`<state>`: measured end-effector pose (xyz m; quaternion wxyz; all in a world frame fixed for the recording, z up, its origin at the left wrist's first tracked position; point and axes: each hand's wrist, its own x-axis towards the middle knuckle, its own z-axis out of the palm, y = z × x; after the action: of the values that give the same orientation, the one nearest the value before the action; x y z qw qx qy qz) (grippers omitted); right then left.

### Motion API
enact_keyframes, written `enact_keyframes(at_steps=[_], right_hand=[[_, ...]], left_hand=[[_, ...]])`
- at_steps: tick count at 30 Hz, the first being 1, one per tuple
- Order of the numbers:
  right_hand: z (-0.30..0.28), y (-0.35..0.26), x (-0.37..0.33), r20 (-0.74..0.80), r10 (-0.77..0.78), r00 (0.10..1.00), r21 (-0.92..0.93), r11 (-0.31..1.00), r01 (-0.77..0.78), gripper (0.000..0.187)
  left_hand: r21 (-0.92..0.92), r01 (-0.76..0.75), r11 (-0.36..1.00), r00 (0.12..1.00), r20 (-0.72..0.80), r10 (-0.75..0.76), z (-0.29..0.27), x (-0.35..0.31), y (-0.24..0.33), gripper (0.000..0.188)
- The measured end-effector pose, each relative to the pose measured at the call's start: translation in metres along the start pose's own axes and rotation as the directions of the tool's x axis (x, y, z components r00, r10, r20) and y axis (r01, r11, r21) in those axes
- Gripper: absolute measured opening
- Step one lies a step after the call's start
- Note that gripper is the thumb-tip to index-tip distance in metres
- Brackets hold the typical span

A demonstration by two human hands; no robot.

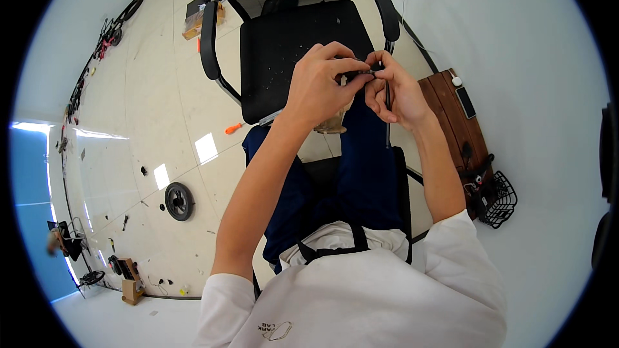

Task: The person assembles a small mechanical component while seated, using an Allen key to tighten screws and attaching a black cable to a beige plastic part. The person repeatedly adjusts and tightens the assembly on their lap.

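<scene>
Over the front edge of a black chair seat (284, 45), my two hands meet at their fingertips. My left hand (319, 84) is closed in a pinch on a small dark piece (372, 72), mostly covered by the fingers. My right hand (401, 90) pinches the same spot from the other side. From the right fingers a thin black cable-like strip (388, 135) hangs down past my thigh; its upper end is hidden. Below my left hand shows a yellowish-brown object (332, 124), partly covered, whose kind I cannot make out.
Left of the chair, an orange-handled screwdriver (233, 129) and a small black wheel (179, 202) lie on the tiled floor, with scattered small parts beyond. At right stands a wooden bench (451, 113) with a phone (465, 102) on it. Near its end is a black wire basket (498, 201).
</scene>
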<state>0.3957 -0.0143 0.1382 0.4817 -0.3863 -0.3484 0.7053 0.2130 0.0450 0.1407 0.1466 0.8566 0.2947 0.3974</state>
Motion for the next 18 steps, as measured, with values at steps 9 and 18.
enact_keyframes(at_steps=[9, 18], right_hand=[[0.009, -0.004, -0.024, -0.034, -0.044, 0.998, -0.105, 0.994, 0.040, 0.050], [0.013, 0.001, -0.068, 0.251, -0.441, 0.862, -0.788, 0.424, 0.446, 0.040]], left_hand=[[-0.110, 0.071, 0.991, 0.995, -0.059, -0.078, -0.003, -0.002, -0.006, 0.013], [-0.154, 0.089, 0.984, 0.996, 0.015, -0.088, -0.017, -0.004, -0.013, 0.017]])
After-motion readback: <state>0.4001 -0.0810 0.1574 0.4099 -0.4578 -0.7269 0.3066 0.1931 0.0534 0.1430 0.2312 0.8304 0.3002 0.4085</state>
